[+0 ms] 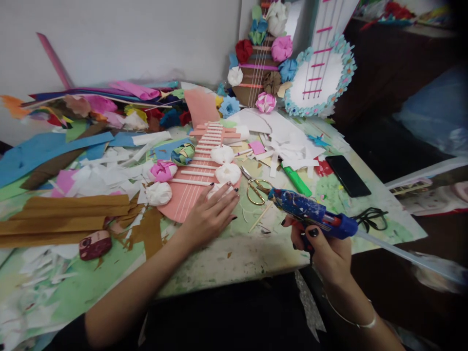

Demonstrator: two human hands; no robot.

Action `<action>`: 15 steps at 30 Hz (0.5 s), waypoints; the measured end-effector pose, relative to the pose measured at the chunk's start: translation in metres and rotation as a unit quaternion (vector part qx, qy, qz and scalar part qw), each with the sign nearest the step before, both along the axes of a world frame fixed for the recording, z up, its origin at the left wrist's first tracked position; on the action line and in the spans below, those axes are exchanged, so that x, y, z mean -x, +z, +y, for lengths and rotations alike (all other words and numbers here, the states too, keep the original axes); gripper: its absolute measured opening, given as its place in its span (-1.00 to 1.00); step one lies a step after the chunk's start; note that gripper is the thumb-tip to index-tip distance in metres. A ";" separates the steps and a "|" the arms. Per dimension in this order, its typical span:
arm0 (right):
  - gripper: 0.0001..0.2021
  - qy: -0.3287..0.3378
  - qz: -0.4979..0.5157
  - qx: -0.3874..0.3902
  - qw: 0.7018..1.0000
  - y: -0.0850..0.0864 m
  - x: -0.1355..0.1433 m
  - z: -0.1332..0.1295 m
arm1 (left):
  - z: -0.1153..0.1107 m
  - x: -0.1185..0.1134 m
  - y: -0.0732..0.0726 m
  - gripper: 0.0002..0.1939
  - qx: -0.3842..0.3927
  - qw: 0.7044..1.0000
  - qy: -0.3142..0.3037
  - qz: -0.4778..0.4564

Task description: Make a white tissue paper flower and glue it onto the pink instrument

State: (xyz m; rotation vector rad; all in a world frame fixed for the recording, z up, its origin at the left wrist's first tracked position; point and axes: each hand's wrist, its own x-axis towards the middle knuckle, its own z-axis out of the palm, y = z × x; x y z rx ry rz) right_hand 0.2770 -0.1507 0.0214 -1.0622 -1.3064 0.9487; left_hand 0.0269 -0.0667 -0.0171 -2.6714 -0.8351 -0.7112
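Note:
My left hand lies with fingers stretched over a white paper flower at the lower right edge of a pink paper guitar. White strips and thin lines cross the guitar. Two more white flowers are on its right side; a pink flower, a green-blue one and a white one are on its left. My right hand is wrapped round a blue glue gun, whose nozzle points left above the table. A clear glue stick extends from its back.
Gold-handled scissors, a green tube and a black phone lie on the table. Paper scraps and brown crepe paper cover the left side. Two decorated paper instruments stand at the back wall.

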 end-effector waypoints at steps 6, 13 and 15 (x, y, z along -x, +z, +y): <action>-0.81 0.000 0.003 0.003 1.000 -0.001 -0.003 0.000 | 0.001 0.004 -0.007 -0.58 0.011 0.998 -0.006 0.056; -0.84 0.005 0.000 -0.018 1.000 0.002 0.000 0.002 | -0.012 0.013 0.000 -0.55 -0.001 0.997 -0.008 -0.074; -0.84 0.004 -0.008 -0.025 1.000 -0.001 -0.002 0.001 | -0.025 0.027 0.002 -0.62 -0.027 0.974 0.096 -0.201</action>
